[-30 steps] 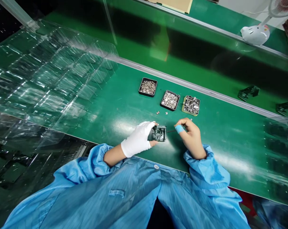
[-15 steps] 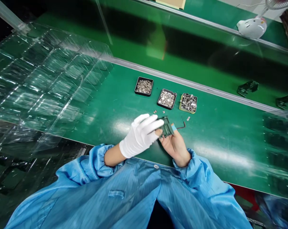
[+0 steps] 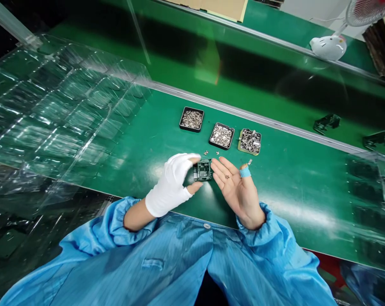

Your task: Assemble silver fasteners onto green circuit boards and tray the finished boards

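Here, bits (image 3: 206,152) (loose) separate trays (image 3: 218,147) from right fingers (image 3: 227,165).

Single head cam here, lookin' fwd & steeply down over the blue smock (image 3: 122,267) onto the green bench (image 3: 291,199)! Wide view, med. dist.: L hand (image 3: 168,187) & R hand (image 3: 239,189) show small by the bench's near edge, far edge slants down twd R, fan (image 3: 329,47) beyond its R end.
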{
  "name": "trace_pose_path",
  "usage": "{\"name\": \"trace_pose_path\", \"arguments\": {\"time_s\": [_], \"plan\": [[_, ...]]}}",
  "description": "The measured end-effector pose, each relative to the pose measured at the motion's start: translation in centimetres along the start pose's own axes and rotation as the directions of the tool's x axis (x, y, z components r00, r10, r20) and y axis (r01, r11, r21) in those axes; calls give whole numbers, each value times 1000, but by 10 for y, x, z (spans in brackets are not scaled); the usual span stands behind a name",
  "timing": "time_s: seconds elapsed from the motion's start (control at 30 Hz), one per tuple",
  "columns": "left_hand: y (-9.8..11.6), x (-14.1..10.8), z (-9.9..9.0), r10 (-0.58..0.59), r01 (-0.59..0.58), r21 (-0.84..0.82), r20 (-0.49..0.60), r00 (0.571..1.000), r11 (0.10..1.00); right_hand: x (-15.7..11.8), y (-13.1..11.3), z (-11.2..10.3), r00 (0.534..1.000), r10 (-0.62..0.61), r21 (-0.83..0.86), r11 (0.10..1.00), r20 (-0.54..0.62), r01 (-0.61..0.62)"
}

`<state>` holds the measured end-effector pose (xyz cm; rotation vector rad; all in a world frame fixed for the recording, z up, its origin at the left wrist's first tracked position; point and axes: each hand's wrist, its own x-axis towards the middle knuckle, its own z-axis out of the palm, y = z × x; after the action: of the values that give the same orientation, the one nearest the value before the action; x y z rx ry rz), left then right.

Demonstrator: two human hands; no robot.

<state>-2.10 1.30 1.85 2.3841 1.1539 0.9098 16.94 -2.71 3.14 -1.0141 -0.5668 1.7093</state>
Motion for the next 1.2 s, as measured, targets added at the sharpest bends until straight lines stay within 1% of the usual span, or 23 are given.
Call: {"name": "trace_pose_path", "arguments": {"time_s": [0.03, 0.1, 0.17, 0.23, 0.33, 0.43, 0.47, 0.53, 0.57, 0.6, 0.63, 0.67, 0.7, 0.73, 0.77, 0.8, 0.87, 0.97, 1.03, 1.1, 1.13, 1.17, 1.2], "plan": [[6, 5, -2, 62, -62, 44, -7, 998, 997, -2, -1, 5, 1000, -2, -24, 1000, 27, 3], [17, 14, -3, 159, -163, 109, 41, 986, 981, -4, -3, 15, 997, -3, -66, 998, 74, 8], [23, 21, 0, 216, -226, 141, 79, 973, 964, -4, -3, 22, 995, 2, -79, 997, 102, 6], [25, 25, 4, 251, -261, 160, 80, 965, 952, -3, -2, 27, 994, 21, -67, 998, 110, -13], [25, 24, 9, 241, -250, 176, 75, 968, 952, -2, -1, 31, 992, 57, -52, 997, 112, -51], [24, 22, 7, 201, -207, 91, 65, 977, 974, -2, 0, 29, 990, 43, -67, 997, 134, -35], [24, 22, 5, 182, -184, 44, 53, 982, 982, -2, 1, 27, 990, 6, -84, 996, 140, 6], [24, 23, -3, 134, -132, -75, 21, 991, 988, -3, 0, 18, 979, -157, -197, 964, 129, 180], [24, 24, -7, 105, -101, -144, 20, 994, 984, -4, -1, 13, 954, -270, -310, 903, 130, 297], [25, 24, -12, 74, -65, -209, 36, 997, 976, -5, -3, 7, 910, -385, -440, 798, 155, 412], [26, 25, -15, 48, -29, -265, 66, 997, 964, -6, -6, 2, 852, -479, -562, 654, 212, 507], [27, 25, -19, 34, 0, -308, 107, 994, 951, -7, -10, -3, 790, -536, -651, 491, 299, 579], [28, 26, -21, 29, 23, -337, 149, 988, 941, -8, -14, -6, 732, -551, -697, 336, 400, 634], [30, 26, -22, 34, 35, -357, 186, 982, 934, -8, -17, -8, 681, -536, -704, 206, 500, 679], [31, 27, -23, 46, 37, -371, 210, 977, 928, -8, -21, -9, 634, -507, -689, 104, 584, 717], [32, 27, -22, 60, 31, -383, 224, 973, 923, -7, -23, -9, 599, -471, -669, 23, 648, 743], [34, 26, -21, 82, 19, -388, 242, 967, 922, -6, -25, -8, 551, -413, -638, -100, 725, 764], [35, 23, -18, 86, 11, -352, 259, 962, 936, -6, -24, -6, 523, -368, -618, -218, 769, 755], [34, 21, -16, 90, 9, -343, 271, 958, 939, -7, -25, -6, 528, -348, -616, -231, 775, 753], [32, 21, -12, 77, 11, -334, 250, 965, 943, -8, -30, -7, 554, -373, -642, -174, 744, 746], [31, 23, -8, 66, 2, -298, 217, 974, 955, -7, -33, -9, 574, -425, -672, -119, 700, 731], [30, 26, -3, 56, -13, -231, 179, 982, 973, -5, -37, -12, 597, -499, -707, -44, 628, 706], [29, 31, 2, 47, -27, -135, 146, 988, 990, -3, -40, -15, 623, -577, -739, 50, 528, 672]]}}
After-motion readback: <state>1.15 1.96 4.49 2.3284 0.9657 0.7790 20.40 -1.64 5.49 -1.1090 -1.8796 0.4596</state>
